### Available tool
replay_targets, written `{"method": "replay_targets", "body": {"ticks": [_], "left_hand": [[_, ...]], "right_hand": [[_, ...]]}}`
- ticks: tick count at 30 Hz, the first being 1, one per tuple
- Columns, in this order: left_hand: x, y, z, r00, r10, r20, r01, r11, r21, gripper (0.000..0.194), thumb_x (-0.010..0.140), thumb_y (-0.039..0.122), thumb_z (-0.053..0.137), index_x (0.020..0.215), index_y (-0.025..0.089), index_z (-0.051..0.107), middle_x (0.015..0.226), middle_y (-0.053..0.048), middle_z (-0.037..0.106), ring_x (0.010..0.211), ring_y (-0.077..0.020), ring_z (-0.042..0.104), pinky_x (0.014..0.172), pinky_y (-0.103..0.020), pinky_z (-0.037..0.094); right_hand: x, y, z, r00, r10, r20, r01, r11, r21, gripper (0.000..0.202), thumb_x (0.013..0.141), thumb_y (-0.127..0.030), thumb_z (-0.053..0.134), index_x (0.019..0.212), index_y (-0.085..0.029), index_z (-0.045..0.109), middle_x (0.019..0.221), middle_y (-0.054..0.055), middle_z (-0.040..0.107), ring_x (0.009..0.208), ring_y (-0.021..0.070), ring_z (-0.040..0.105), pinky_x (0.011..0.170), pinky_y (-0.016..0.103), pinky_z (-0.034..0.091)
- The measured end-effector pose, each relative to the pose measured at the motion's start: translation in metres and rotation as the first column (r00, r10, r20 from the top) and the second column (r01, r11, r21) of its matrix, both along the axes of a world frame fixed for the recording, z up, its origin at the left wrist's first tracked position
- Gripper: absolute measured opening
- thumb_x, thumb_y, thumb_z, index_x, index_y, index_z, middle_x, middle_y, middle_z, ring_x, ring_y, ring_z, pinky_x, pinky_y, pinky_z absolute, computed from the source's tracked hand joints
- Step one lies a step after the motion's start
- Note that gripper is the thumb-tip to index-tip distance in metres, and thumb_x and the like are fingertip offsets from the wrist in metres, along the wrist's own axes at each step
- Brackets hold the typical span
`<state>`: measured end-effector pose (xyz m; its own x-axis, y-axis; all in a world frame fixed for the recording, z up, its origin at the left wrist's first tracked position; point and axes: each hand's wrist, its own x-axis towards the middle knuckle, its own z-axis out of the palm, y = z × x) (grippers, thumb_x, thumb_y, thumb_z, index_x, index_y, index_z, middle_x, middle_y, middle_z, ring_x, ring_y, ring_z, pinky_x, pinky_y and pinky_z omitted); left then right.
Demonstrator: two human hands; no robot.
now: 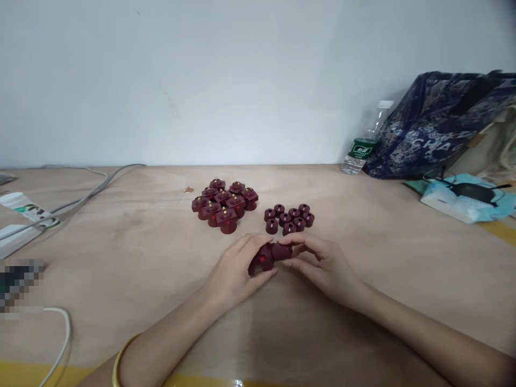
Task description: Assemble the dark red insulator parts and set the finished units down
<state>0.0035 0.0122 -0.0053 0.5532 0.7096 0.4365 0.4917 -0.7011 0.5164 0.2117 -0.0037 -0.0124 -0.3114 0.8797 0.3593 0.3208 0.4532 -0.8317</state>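
Observation:
Near the middle of the table, my left hand (237, 269) grips a dark red square-bodied part (264, 259) with a small bright red spot. My right hand (324, 263) pinches a dark red round cap (281, 251) that touches the right end of that part. Behind my left hand stands a group of similar dark red parts (228, 216) with brass-coloured tips. Several loose dark red caps (285, 219) with centre holes sit in a cluster just beyond my right hand.
On the wooden table (133, 236), cables (91, 196), a white tube (26, 208) and a blurred dark object (18, 279) lie left. A water bottle (363, 145), dark patterned bag (431, 129) and tissue pack (463, 201) with glasses (473, 192) are at right.

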Motion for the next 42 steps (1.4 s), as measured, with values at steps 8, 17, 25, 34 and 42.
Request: {"method": "replay_targets", "body": {"ticks": [8,17,25,34,42], "left_hand": [[-0.003,-0.001,-0.004,0.994,0.003,-0.107,0.015,0.986,0.168,0.044,0.085,0.024,0.059,0.126,0.022,0.045,0.124,-0.009,0.055,0.114,-0.0205,0.053,0.097,-0.035,0.046],[0.001,-0.001,0.003,0.998,-0.010,-0.069,0.015,0.997,0.074,0.040,0.081,0.017,0.060,0.119,0.024,0.049,0.118,-0.006,0.058,0.110,-0.0197,0.056,0.094,-0.034,0.048],[0.001,-0.005,0.002,0.999,-0.027,-0.036,0.029,0.998,0.063,0.041,0.083,0.020,0.060,0.122,0.024,0.048,0.120,-0.007,0.058,0.112,-0.0208,0.055,0.096,-0.037,0.047],[0.000,-0.002,0.010,0.999,0.022,-0.026,-0.025,0.993,-0.115,0.044,0.080,0.026,0.064,0.121,0.023,0.051,0.121,-0.007,0.061,0.110,-0.0236,0.058,0.095,-0.041,0.047],[0.001,-0.006,0.010,0.998,-0.005,-0.068,0.004,1.000,-0.019,0.050,0.082,0.024,0.063,0.127,0.027,0.043,0.121,-0.004,0.060,0.109,-0.0204,0.058,0.093,-0.036,0.049]], "right_hand": [[-0.006,0.000,-0.002,0.996,-0.092,0.010,0.092,0.980,-0.175,0.026,0.084,-0.043,0.060,0.093,-0.019,0.063,0.073,0.000,0.067,0.066,0.0151,0.062,0.060,0.026,0.047],[-0.006,-0.001,0.007,0.999,0.049,-0.003,-0.049,0.986,-0.162,0.029,0.087,-0.031,0.057,0.114,-0.022,0.054,0.094,0.002,0.068,0.076,0.0143,0.063,0.066,0.025,0.049],[-0.005,-0.006,0.013,0.977,-0.075,0.200,0.100,0.988,-0.117,0.024,0.085,-0.037,0.060,0.101,-0.019,0.063,0.065,-0.002,0.063,0.059,0.0139,0.057,0.057,0.025,0.044],[0.005,-0.003,0.014,0.993,-0.048,0.109,0.039,0.996,0.082,0.030,0.084,-0.014,0.055,0.112,-0.024,0.061,0.106,0.003,0.068,0.088,0.0175,0.064,0.080,0.031,0.052],[0.000,-0.002,0.013,0.987,-0.018,0.160,0.019,1.000,-0.007,0.031,0.085,-0.027,0.061,0.116,-0.025,0.062,0.097,0.000,0.072,0.081,0.0165,0.066,0.075,0.028,0.051]]}}
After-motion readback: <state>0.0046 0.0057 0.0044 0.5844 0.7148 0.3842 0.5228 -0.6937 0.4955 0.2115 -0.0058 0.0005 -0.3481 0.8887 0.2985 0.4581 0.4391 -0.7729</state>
